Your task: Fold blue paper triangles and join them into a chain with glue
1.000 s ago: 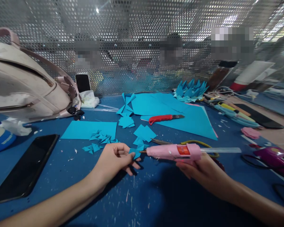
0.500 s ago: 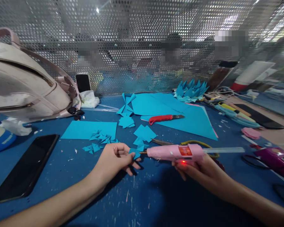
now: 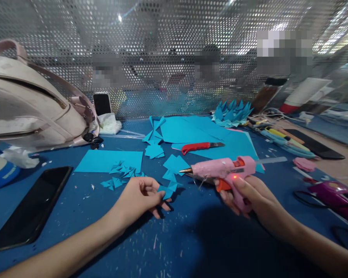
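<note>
My left hand [image 3: 139,199] pinches a small folded piece of blue paper [image 3: 166,190] just above the blue table. My right hand [image 3: 249,197] grips a pink hot glue gun [image 3: 223,169] by its handle, with a finger near the orange trigger and a small red light glowing. The gun's brass tip [image 3: 185,170] points left and sits a short way right of and above the paper piece, not touching it. A clear glue stick [image 3: 271,160] juts from the gun's back.
Several folded blue paper bits [image 3: 122,172], blue sheets [image 3: 108,160], a red utility knife [image 3: 201,146], a black phone [image 3: 31,208], a pale backpack [image 3: 29,112], a folded blue paper cluster [image 3: 232,113], pens and a purple tool [image 3: 335,193] lie around. A perforated metal screen [image 3: 174,46] stands behind.
My right hand lifted the glue gun up and to the right, drawing its tip away from the paper piece. My left hand stayed nearly still with the paper.
</note>
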The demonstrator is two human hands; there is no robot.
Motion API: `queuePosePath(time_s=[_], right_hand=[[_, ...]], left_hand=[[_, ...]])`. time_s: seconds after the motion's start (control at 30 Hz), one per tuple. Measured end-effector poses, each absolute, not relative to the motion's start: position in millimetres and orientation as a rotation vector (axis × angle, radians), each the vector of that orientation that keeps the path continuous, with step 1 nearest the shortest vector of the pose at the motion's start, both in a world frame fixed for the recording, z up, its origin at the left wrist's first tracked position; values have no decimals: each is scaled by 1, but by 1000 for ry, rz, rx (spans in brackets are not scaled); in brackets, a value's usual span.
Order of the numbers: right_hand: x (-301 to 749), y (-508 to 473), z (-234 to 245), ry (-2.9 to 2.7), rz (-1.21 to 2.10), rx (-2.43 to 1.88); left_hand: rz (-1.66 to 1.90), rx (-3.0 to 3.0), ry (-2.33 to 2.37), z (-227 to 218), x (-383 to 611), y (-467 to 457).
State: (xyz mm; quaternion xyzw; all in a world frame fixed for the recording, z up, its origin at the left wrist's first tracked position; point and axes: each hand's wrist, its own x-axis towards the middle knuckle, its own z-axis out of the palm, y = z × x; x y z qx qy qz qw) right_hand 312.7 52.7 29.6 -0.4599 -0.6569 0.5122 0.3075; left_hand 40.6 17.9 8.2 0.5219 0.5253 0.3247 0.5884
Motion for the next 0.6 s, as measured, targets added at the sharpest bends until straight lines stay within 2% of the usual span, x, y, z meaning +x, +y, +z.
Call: queuePosePath(time_s=[0.33, 0.6], right_hand=[[305, 49, 35, -1481, 1548, -1200], [302, 50, 28, -1351, 1735, -1132]], left_hand=[[542, 1803, 1274, 19, 24, 24], [571, 2115, 1402, 36, 26, 17]])
